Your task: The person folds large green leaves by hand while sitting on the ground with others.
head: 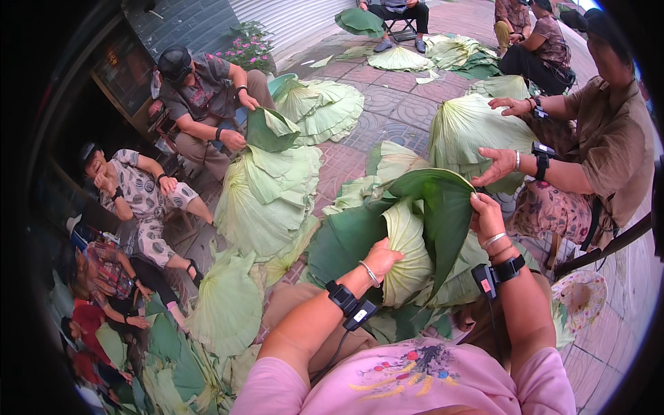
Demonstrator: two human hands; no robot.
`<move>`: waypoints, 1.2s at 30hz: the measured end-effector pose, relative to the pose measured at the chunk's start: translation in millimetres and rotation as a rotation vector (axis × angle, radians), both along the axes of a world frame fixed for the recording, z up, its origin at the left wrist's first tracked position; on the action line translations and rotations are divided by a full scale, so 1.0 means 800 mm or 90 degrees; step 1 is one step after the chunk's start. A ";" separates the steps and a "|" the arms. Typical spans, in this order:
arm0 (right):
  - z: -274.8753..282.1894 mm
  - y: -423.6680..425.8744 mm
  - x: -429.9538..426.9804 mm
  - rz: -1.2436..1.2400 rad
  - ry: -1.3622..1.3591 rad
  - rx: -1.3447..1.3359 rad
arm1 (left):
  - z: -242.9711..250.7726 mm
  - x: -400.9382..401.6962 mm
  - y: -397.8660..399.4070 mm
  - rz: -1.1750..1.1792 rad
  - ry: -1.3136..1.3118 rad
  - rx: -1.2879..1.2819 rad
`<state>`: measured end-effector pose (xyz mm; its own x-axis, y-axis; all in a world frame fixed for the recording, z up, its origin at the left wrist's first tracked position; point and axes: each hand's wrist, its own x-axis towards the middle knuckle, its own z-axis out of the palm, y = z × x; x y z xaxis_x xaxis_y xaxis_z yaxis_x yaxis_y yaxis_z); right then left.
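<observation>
Between my hands is a large green lotus leaf (446, 218), partly folded, its dark side up at the right. My left hand (383, 259) grips the pale, ribbed part of a leaf (407, 249), thumb pointing right. My right hand (486, 215) pinches the raised edge of the dark green leaf, higher up and to the right. Another dark leaf area (345, 241) spreads out to the left of my left hand. Beneath and behind lie more pale leaves (358, 192). Both my wrists carry bracelets and black strapped devices.
A co-worker (607, 135) sits close at right, both hands near a leaf pile (474, 129). At left, another person (202, 104) handles a leaf over stacked leaves (264, 202). More people sit at far left and at the back. A floral hat (580, 298) lies at lower right.
</observation>
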<state>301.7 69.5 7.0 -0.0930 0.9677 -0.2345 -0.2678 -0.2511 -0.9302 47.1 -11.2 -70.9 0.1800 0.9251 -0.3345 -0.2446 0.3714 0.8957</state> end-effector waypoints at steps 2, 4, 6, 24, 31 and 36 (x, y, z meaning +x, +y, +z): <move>0.006 -0.002 -0.006 -0.027 0.008 -0.006 | -0.012 -0.005 0.002 0.009 -0.012 -0.005; 0.010 -0.002 -0.005 -0.065 0.027 -0.007 | 0.015 0.001 -0.003 -0.004 -0.039 -0.025; 0.007 -0.001 0.001 -0.079 0.045 -0.005 | 0.022 0.001 -0.002 -0.005 -0.048 -0.041; 0.022 -0.005 -0.009 -0.175 0.093 0.117 | 0.005 -0.006 0.003 -0.012 -0.059 -0.040; 0.022 -0.017 -0.023 -0.072 -0.028 0.098 | 0.037 0.007 0.007 -0.007 -0.076 -0.029; -0.012 -0.047 -0.054 0.207 -0.306 0.151 | 0.059 0.026 0.011 -0.020 -0.179 0.025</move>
<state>258.4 31.6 -2.2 -0.3291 0.9383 -0.1063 0.2505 -0.0218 -0.9679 68.3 -2.1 -23.7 0.2900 0.9287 -0.2309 -0.4741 0.3490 0.8084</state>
